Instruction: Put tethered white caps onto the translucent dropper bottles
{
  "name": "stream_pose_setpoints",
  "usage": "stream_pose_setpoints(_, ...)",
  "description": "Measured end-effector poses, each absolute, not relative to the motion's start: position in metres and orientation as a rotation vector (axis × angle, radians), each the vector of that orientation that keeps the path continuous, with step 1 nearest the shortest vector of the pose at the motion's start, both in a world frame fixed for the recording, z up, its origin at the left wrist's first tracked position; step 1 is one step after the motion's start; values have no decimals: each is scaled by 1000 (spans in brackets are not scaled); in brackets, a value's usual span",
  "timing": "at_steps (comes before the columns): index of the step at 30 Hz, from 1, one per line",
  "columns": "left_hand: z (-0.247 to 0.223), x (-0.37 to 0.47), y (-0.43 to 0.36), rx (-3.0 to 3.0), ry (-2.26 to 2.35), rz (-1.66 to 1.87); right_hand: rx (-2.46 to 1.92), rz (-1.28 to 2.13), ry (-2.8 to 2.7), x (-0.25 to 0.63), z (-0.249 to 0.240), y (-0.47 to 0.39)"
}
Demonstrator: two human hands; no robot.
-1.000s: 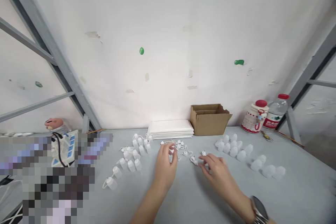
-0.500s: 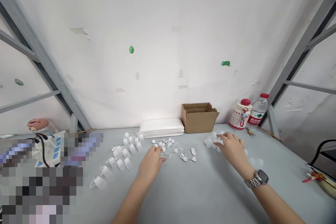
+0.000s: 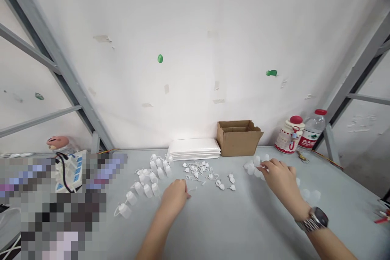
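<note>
Bright, diffuse light fills the scene, strongest on the middle of the wall (image 3: 190,61) and dimmer toward the right, where the top corner darkens. A soft shadow lies on the grey table (image 3: 219,227) below the right hand (image 3: 280,178). The translucent bottles (image 3: 250,169) beside it look soft and washed out. Wide-angle stretch splays the metal beams (image 3: 68,75) at both sides, and coarse pixel blocks (image 3: 61,219) hide part of the lower left
</note>
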State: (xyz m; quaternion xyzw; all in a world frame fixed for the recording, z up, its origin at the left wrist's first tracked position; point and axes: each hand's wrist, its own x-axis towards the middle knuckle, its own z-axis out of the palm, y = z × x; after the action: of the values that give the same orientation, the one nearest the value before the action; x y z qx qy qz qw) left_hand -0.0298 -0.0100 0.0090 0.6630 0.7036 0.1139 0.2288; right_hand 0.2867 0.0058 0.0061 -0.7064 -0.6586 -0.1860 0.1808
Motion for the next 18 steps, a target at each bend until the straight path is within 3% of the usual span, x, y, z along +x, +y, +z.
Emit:
stream_pose_setpoints(6, 5, -25, -7, 1745, 1863, 585, -1569, 12, -2031, 229, 30, -13)
stream_pose_setpoints(13, 8, -15, 4, 1417, 1618, 936, -1359, 521, -2191, 157, 7, -10)
stream_pose_setpoints(18, 12, -12, 1, 880, 1057, 1212, -1381, 758, -2043, 148, -12, -16)
